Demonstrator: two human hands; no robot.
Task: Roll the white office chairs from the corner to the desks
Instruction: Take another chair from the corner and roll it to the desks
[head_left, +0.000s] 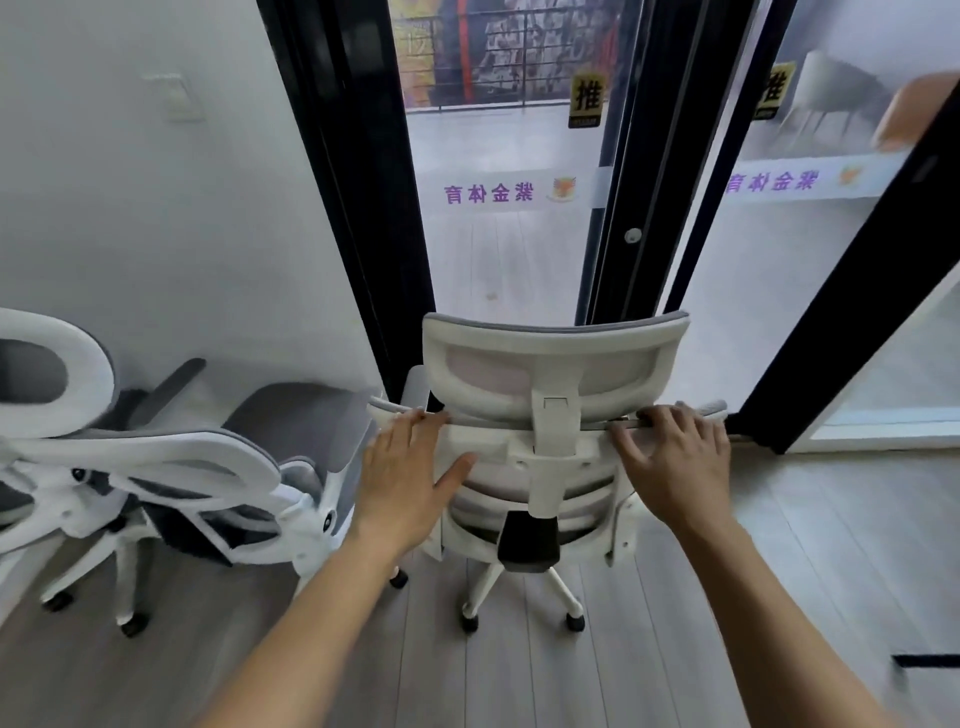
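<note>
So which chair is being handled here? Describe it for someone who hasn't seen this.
Find the glass doors with black frames. The white chair directly before them, back to the camera, has both hands on its backrest; the other chairs crowd the left wall, untouched.

pale plank floor (649, 649), white office chairs (550, 467)

Chairs: three white office chairs — one (545, 441) under the fingers, two (291, 467) (47, 415) left of them. Hands: two (410, 473) (675, 457). Glass doors beyond the fingertips: two (509, 249) (789, 249). Yellow door signs: two (587, 101) (773, 91).
</note>
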